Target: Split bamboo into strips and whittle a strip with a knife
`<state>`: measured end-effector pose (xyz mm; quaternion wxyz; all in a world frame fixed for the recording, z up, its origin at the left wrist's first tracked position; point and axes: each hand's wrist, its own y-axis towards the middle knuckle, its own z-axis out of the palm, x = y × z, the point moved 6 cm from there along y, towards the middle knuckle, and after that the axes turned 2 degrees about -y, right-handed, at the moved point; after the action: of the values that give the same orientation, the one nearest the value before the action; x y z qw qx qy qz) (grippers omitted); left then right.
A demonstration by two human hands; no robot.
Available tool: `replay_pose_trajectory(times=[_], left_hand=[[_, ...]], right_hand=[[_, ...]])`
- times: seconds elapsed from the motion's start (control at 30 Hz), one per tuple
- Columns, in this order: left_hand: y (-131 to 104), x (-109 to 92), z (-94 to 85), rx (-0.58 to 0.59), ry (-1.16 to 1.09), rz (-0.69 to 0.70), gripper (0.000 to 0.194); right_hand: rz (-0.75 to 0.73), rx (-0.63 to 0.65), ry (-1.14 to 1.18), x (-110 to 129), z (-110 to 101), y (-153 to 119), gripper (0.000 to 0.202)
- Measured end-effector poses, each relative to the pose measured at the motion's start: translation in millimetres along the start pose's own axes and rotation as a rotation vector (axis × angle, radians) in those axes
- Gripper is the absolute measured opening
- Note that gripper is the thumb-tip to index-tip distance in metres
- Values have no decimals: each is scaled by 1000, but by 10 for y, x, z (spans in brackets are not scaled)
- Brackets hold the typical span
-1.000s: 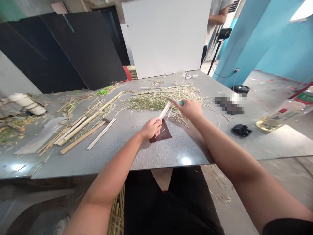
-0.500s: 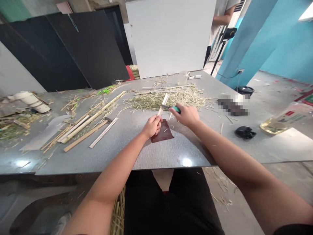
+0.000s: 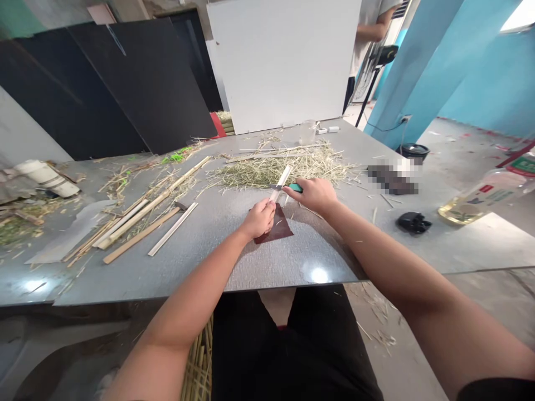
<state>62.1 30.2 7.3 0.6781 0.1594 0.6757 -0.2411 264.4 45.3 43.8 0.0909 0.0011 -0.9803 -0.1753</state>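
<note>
My left hand (image 3: 261,218) is closed round the lower end of a pale split bamboo strip (image 3: 285,175), which points up and away from me. In my right hand (image 3: 316,194) is a knife with a green handle (image 3: 295,187), its blade lying across the strip just above my left fingers. Beneath my left hand, a dark reddish-brown piece of sheet (image 3: 279,229) rests on the table, with a thin shaving on it. Behind the strip spreads a heap of thin bamboo shavings (image 3: 251,172).
On the left lie a hammer with a wooden handle (image 3: 140,236), a whitish strip (image 3: 172,229) and long bamboo pieces (image 3: 156,201). To the right are a black object (image 3: 413,223) and a clear bottle of yellowish liquid (image 3: 472,203). A person (image 3: 371,33) stands beyond the table.
The knife blade has shifted slightly down the strip, closer to my left hand. My view has turned a little, so the scene sits slightly further left.
</note>
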Motion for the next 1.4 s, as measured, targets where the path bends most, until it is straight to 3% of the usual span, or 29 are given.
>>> replay_pose_trajectory(times=[0.1, 0.17, 0.27, 0.33, 0.43, 0.6, 0.73, 0.83, 1.03, 1.27, 1.33, 1.4], left_hand=[[-36, 0, -21, 17, 47, -22, 33], [-59, 18, 0, 74, 89, -32, 32], [-52, 36, 12, 99, 67, -7, 30], [-14, 49, -29, 47, 34, 10, 30], [46, 82, -108, -13, 28, 2, 29], [73, 100, -195, -60, -11, -27, 27], [56, 99, -167, -59, -17, -48, 30], [34, 101, -121, -46, -14, -58, 33], [-13, 82, -43, 21, 5, -82, 33], [-9, 42, -16, 41, 12, -109, 31], [-24, 42, -33, 47, 15, -129, 29], [-50, 29, -36, 83, 12, -134, 29]], right_hand=[[64, 25, 42, -242, -33, 125, 99], [252, 74, 130, -616, -50, 189, 103], [522, -106, 92, -1202, -209, 179, 104], [563, -159, 75, -1374, -245, 149, 103], [498, -165, 63, -1254, -234, 122, 100], [286, -97, 106, -596, -177, 63, 92], [92, 2, 113, -137, -53, -26, 93], [48, 40, 62, -2, 37, -57, 94], [77, 28, -30, -138, 31, 20, 90], [126, 10, -46, -356, -24, 183, 102], [187, 31, -2, -538, -24, 236, 104], [349, 38, 73, -858, -39, 248, 107]])
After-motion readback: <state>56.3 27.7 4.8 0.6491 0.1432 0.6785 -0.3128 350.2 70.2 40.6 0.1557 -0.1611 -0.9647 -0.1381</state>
